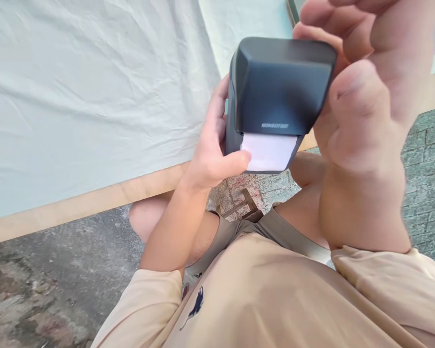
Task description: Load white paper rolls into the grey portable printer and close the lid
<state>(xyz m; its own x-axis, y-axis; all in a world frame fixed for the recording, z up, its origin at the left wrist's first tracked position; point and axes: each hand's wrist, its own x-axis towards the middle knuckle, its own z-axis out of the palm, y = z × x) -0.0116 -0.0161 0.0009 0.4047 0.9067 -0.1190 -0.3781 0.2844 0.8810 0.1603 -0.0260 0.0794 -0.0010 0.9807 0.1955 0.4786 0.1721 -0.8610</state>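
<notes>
A pale, wrinkled cloth (94,96) covers the table (137,189) — which spans nine o'clock to past twelve — leaving a light wooden edge (58,210) bare; toward one o'clock, a dark, partly hidden object (295,10) lies on the cloth.

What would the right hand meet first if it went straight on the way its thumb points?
Probably the right edge of the dark blue-black boxy plastic device held in the left hand; depth is unclear, and the right hand may be touching it.

the head-worn camera looks steeply down, close up.
</notes>
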